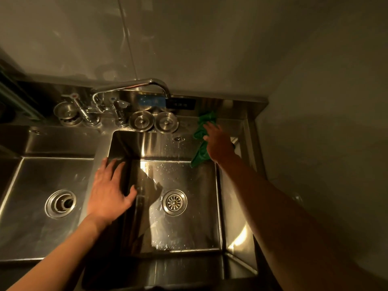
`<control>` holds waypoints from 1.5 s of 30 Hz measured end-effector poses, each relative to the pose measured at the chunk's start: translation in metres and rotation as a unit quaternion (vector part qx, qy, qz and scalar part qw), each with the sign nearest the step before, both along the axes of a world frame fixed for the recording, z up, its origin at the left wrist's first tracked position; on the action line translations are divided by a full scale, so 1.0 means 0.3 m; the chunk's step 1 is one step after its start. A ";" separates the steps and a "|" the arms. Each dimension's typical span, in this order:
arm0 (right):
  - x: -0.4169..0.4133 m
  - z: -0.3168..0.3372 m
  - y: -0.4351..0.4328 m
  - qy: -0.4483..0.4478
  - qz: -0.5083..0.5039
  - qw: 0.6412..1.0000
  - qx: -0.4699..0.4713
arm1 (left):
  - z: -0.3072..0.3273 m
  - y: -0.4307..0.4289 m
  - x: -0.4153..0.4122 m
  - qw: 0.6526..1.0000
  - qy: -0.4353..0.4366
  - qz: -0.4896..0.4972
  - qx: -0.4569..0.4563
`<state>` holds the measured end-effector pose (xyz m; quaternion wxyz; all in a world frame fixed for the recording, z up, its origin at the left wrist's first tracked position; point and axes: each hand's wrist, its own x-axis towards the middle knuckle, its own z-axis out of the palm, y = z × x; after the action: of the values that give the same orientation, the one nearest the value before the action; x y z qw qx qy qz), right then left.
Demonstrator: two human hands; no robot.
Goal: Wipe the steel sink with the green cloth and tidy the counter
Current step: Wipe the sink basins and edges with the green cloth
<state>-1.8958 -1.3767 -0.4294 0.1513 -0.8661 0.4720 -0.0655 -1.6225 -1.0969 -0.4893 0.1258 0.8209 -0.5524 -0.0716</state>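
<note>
At the back right corner of the rectangular steel sink (159,144), my right hand (218,141) lies flat-fingered on the crumpled green cloth (202,134) draped over the rim, which I judge soft, light, likely damp and best bunched at its upper folds, while my left hand (109,185) rests spread on the steel divider (104,143).

Left hand (109,192) flat, fingers (115,165) spread; right hand (219,142) outstretched.

- Blue label (150,101) on the backsplash (216,105) of the steel sink (157,143), upper middle: print too blurred to read.
- Black label (180,104) beside it: pale marks, unreadable.
</note>
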 end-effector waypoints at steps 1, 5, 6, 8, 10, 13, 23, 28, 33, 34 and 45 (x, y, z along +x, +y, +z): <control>-0.040 0.004 -0.015 0.026 -0.016 0.999 -0.009 | 0.000 -0.001 0.001 1.000 -0.001 0.000 -0.001; -0.200 0.027 -0.050 0.049 -0.117 0.992 0.004 | 0.010 -0.003 -0.013 1.000 0.000 -0.005 0.002; -0.223 0.028 -0.048 0.059 -0.119 0.991 -0.010 | 0.015 -0.002 -0.014 1.000 -0.001 -0.011 0.005; -0.241 0.033 -0.035 0.080 -0.111 0.990 -0.025 | 0.029 0.000 -0.014 1.000 0.002 -0.018 0.010; -0.245 0.038 -0.013 0.107 -0.119 0.987 -0.018 | 0.053 0.010 -0.040 0.999 0.024 -0.024 0.006; -0.273 0.045 0.030 0.187 -0.113 0.976 -0.012 | 0.091 0.050 -0.204 0.997 0.034 -0.068 -0.006; -0.445 0.090 0.211 0.267 -0.097 0.959 -0.023 | 0.170 0.341 -0.906 0.955 0.211 -0.202 0.059; -0.512 0.086 0.353 0.252 -0.076 0.965 -0.009 | 0.142 0.394 -0.976 0.932 0.117 -0.311 0.147; -0.577 0.078 0.515 0.205 -0.082 0.975 -0.001 | 0.128 0.393 -0.984 0.929 0.070 -0.324 0.166; -0.590 0.078 0.549 0.195 -0.086 0.977 0.000 | 0.127 0.397 -0.987 0.931 0.065 -0.321 0.163; -0.741 0.070 0.992 0.146 -0.149 0.977 0.045 | 0.136 0.414 -0.987 0.938 0.042 -0.304 0.161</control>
<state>-2.1181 -1.0791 -0.4085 0.1086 -0.7785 0.6152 0.0611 -1.9185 -0.9727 -0.4485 -0.0127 0.6195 -0.7508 -0.2288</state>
